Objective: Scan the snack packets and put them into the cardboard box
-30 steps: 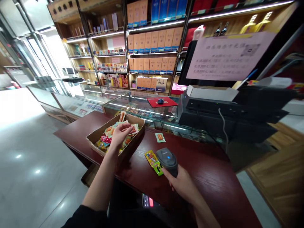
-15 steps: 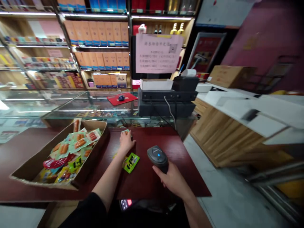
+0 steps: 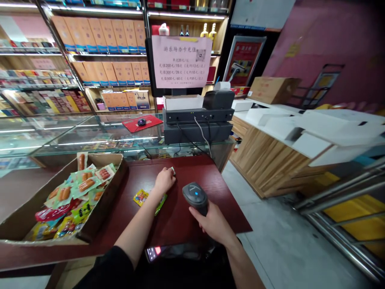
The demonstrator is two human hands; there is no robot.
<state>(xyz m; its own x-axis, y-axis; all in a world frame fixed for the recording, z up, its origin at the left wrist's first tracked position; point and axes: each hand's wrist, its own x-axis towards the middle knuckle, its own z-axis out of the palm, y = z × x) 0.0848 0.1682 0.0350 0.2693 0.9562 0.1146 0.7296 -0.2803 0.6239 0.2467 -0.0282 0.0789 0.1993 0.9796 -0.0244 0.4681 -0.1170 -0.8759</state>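
My right hand (image 3: 215,222) is wrapped round the handle of a dark grey barcode scanner (image 3: 195,196) with a blue light on top, held over the dark red table. Out ahead, my left hand (image 3: 165,180) is closed on a small snack packet (image 3: 172,170); only its pale edge shows past the fingers. Beneath my left forearm lie a yellow snack packet (image 3: 140,197) and a green packet (image 3: 160,204), the latter partly hidden by the arm.
At the left an open cardboard box (image 3: 104,208) holds several packaged sausages and snacks. A phone (image 3: 154,253) sits at the table's near edge. Behind are a glass counter (image 3: 75,140), a mouse (image 3: 141,121) and a receipt printer (image 3: 219,98).
My left hand has shifted right across the table with the small packet, uncovering the yellow packet and covering part of the green one. The scanner stays in my right hand; the view has turned right.
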